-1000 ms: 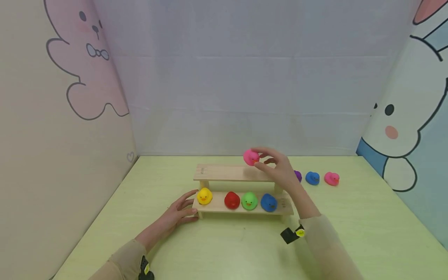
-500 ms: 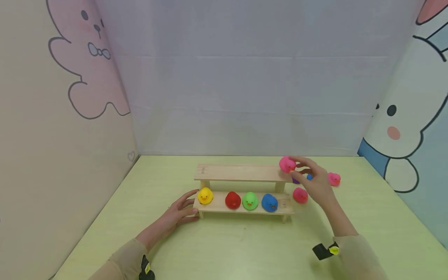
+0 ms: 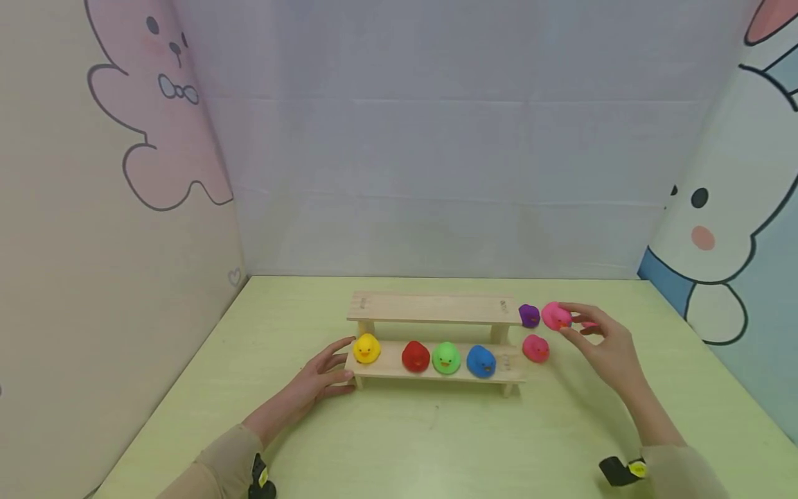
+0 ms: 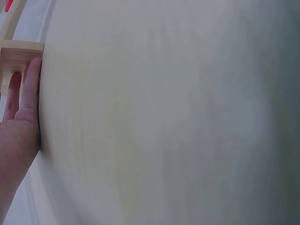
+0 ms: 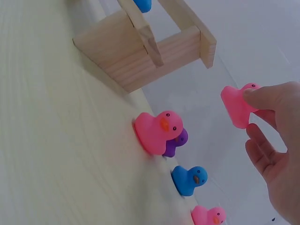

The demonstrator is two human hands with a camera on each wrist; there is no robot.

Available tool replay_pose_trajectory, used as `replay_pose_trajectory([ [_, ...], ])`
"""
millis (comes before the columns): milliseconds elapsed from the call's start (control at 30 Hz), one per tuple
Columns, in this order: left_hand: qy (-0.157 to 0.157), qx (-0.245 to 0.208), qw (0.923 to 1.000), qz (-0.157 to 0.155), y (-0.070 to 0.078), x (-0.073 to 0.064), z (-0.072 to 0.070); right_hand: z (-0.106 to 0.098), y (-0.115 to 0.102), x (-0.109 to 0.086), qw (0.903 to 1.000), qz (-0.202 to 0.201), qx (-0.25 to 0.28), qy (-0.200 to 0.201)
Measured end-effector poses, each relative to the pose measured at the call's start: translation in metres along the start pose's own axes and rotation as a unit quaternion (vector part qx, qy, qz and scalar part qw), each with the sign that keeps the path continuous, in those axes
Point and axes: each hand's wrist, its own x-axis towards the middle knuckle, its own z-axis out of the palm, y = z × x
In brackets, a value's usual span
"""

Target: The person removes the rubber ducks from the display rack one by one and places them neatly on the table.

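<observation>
My right hand (image 3: pixel 612 353) pinches a pink rubber duck (image 3: pixel 556 316) between thumb and fingers, to the right of the two-step wooden rack (image 3: pixel 433 307). In the right wrist view this pink duck (image 5: pixel 239 105) is held up off the table. At the rack's left end rests my left hand (image 3: pixel 314 376), its extended fingers (image 4: pixel 30 89) touching the wood. Along the lower step sit a yellow duck (image 3: pixel 366 348), a red duck (image 3: pixel 415 356), a green duck (image 3: pixel 446 358) and a blue duck (image 3: pixel 481 362).
Right of the rack, a purple duck (image 3: pixel 529 316) and another pink duck (image 3: pixel 536 348) stand on the table (image 3: pixel 399 443). A second blue duck (image 5: pixel 190 180) and a further pink duck (image 5: pixel 208 215) show in the right wrist view. Walls (image 3: pixel 399 138) enclose the table's back and sides.
My right hand has carried the pink duck from above the rack's upper step rightward and down, past the rack's end. The left hand stays where it was.
</observation>
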Motion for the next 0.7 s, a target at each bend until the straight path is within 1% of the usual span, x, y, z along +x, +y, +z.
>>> replay_pose_trajectory([
  [100,0.003,0.002,1.0,-0.002,0.0,0.0,0.0,-0.004,0.005,-0.004,0.9995,-0.011,-0.029,-0.003],
  [200,0.005,0.003,1.0,-0.004,0.001,0.001,0.001,-0.007,0.012,-0.006,0.9987,-0.033,-0.04,-0.001],
  [300,0.005,0.004,1.0,-0.005,0.001,0.001,0.001,-0.008,0.019,-0.007,0.9979,-0.044,-0.049,-0.002],
  [567,0.004,0.001,1.0,-0.006,0.002,0.0,0.001,-0.009,0.039,-0.01,0.9964,-0.019,-0.079,-0.025],
  [700,0.003,0.001,1.0,-0.004,0.002,0.0,0.001,-0.009,0.046,-0.011,0.9949,-0.01,-0.088,-0.048],
])
